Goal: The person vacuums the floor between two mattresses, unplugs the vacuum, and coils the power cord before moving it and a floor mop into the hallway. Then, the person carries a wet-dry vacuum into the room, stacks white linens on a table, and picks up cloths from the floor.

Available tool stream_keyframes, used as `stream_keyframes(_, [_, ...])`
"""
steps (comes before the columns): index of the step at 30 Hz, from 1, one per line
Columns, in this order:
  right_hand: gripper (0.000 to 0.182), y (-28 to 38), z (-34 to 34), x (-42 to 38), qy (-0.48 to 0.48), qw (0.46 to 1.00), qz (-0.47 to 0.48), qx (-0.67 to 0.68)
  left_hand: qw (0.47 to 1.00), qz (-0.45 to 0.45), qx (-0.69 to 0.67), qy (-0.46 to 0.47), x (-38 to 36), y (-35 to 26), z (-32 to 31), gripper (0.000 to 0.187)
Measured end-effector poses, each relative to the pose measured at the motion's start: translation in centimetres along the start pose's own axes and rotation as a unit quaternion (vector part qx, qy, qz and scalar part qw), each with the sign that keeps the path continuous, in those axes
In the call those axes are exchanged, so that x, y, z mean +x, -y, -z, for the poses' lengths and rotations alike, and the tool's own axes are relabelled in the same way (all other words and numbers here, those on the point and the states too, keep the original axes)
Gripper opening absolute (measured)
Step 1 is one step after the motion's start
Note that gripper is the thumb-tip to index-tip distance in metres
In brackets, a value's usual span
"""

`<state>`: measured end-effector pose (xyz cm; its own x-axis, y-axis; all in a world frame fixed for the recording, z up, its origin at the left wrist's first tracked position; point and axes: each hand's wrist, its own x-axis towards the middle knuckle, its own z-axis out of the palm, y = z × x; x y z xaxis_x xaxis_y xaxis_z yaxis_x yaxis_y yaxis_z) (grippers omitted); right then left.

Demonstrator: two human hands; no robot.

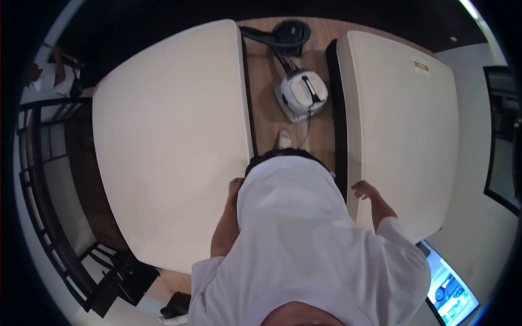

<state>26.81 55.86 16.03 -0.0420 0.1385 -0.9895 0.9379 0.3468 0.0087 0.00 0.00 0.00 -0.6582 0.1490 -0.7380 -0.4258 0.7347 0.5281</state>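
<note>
My left hand [236,186] hangs beside my white shirt, close to the near inner edge of the large bare mattress [174,141] on the left; its fingers are mostly hidden. Over the inner edge of the other bare mattress [402,136], my right hand [364,189] has its fingers apart and nothing in them. Whether it touches that mattress is unclear. Ahead of me, on the wood floor between the two beds, stands a white vacuum cleaner [306,93] with a black hose and a cord. A light shoe [285,139] shows just below it.
Beyond the vacuum lies a black coiled hose or floor head [292,35]. A lit screen [450,290] is at the lower right, a framed mirror [503,146] on the right wall. Dark railings [41,201] run along the left, and another person [57,79] is at the upper left.
</note>
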Motion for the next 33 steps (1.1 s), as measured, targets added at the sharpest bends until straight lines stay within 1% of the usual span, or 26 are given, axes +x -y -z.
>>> stream_keyframes(2, [0.036, 3.0, -2.0, 0.2, -0.050, 0.995, 0.018, 0.083, 0.994, -0.085, 0.020, -0.064, 2.1, -1.7, 2.4, 0.040])
stream_keyframes(3, [0.036, -1.6, 4.5, -4.8, -0.060, 0.995, -0.042, 0.071, 0.996, -0.089, -0.006, -0.029, 1.3, -8.7, -4.4, 0.041])
stream_keyframes(4, [0.035, 0.3, 5.2, -4.3, -0.068, 0.983, 0.083, 0.150, 0.990, -0.134, -0.006, -0.034, 3.2, -11.0, -2.4, 0.038])
stream_keyframes(5, [0.035, 2.6, 6.4, -3.6, -0.076, 0.948, 0.208, 0.227, 0.990, -0.137, -0.003, -0.044, 4.3, -14.4, 0.0, 0.038])
stream_keyframes(6, [0.033, 5.9, 6.9, 2.1, -0.059, 0.922, 0.221, 0.313, 0.995, -0.098, -0.030, -0.021, 5.2, -18.7, 4.2, 0.036])
stream_keyframes(7, [0.033, 8.3, 8.9, 1.8, -0.063, 0.921, 0.226, 0.311, 0.996, -0.058, -0.071, 0.021, 6.2, -22.2, 5.0, 0.034])
stream_keyframes(8, [0.034, 11.8, 10.5, 1.1, -0.122, 0.931, 0.206, 0.277, 0.995, -0.064, -0.074, 0.019, 8.6, -24.3, 5.6, 0.034])
stream_keyframes(9, [0.036, 14.5, 11.0, 0.4, -0.174, 0.938, 0.176, 0.244, 0.996, -0.079, -0.023, 0.034, 10.6, -24.8, 6.3, 0.032])
stream_keyframes(10, [0.036, 16.6, 11.8, 1.2, -0.172, 0.938, 0.174, 0.245, 0.994, -0.095, 0.030, 0.048, 12.5, -25.6, 7.4, 0.030])
stream_keyframes(12, [0.033, 20.3, 13.8, 3.0, -0.238, 0.916, 0.249, 0.205, 0.993, -0.087, 0.048, 0.056, 16.7, -27.7, 8.8, 0.031])
stream_keyframes(13, [0.033, 23.1, 15.0, 2.9, -0.238, 0.917, 0.244, 0.206, 0.993, -0.083, 0.065, 0.058, 19.0, -29.1, 9.5, 0.032])
stream_keyframes(15, [0.034, 29.0, 17.1, 2.8, -0.305, 0.917, 0.244, 0.085, 0.993, -0.083, 0.052, 0.072, 23.4, -32.4, 10.1, 0.030])
stream_keyframes(17, [0.032, 34.5, 19.6, 4.1, -0.287, 0.914, 0.278, 0.073, 0.985, -0.099, 0.113, 0.086, 27.9, -37.2, 10.7, 0.028])
stream_keyframes(19, [0.032, 37.6, 21.6, 9.7, -0.264, 0.917, 0.298, 0.018, 0.963, -0.182, 0.188, 0.069, 32.2, -42.2, 10.4, 0.024])
stream_keyframes(20, [0.032, 39.9, 23.7, 11.4, -0.262, 0.920, 0.291, 0.004, 0.960, -0.186, 0.192, 0.082, 35.1, -44.7, 9.9, 0.022])
stream_keyframes(21, [0.034, 41.7, 24.5, 12.5, -0.245, 0.930, 0.267, 0.058, 0.960, -0.180, 0.194, 0.096, 37.5, -46.3, 9.4, 0.019])
stream_keyframes(22, [0.035, 42.7, 25.2, 13.5, -0.221, 0.938, 0.240, 0.115, 0.953, -0.200, 0.195, 0.114, 40.2, -48.4, 9.0, 0.018])
stream_keyframes(23, [0.035, 43.5, 26.7, 14.7, -0.202, 0.945, 0.232, 0.107, 0.945, -0.222, 0.202, 0.133, 43.7, -51.1, 8.9, 0.017])
stream_keyframes(25, [0.044, 45.3, 29.5, 17.7, -0.124, 0.958, 0.186, 0.182, 0.930, -0.268, 0.215, 0.131, 50.7, -55.4, 7.6, 0.021])
stream_keyframes(26, [0.055, 45.2, 30.6, 20.0, -0.131, 0.965, 0.165, 0.156, 0.918, -0.285, 0.242, 0.136, 54.3, -58.1, 7.0, 0.020])
stream_keyframes(27, [0.055, 45.4, 31.3, 21.9, -0.122, 0.968, 0.158, 0.154, 0.904, -0.300, 0.268, 0.144, 57.4, -60.9, 6.3, 0.019])
stream_keyframes(28, [0.056, 45.2, 31.5, 23.6, -0.185, 0.964, 0.144, 0.125, 0.918, -0.229, 0.272, 0.175, 59.2, -64.6, 5.7, 0.024])
stream_keyframes(29, [0.057, 44.5, 31.4, 25.1, -0.247, 0.955, 0.131, 0.094, 0.902, -0.270, 0.309, 0.132, 62.8, -65.3, 4.0, 0.034])
stream_keyframes(30, [0.071, 43.5, 31.1, 27.6, -0.237, 0.960, 0.124, 0.087, 0.890, -0.294, 0.324, 0.131, 67.4, -65.9, 2.4, 0.038])
stream_keyframes(31, [0.071, 43.9, 31.3, 28.7, -0.226, 0.963, 0.122, 0.087, 0.875, -0.319, 0.341, 0.126, 71.6, -66.3, 1.0, 0.043])
stream_keyframes(33, [0.081, 45.2, 31.1, 29.3, -0.102, 0.991, 0.058, 0.068, 0.864, -0.287, 0.387, 0.147, 75.2, -69.1, -1.3, 0.056])
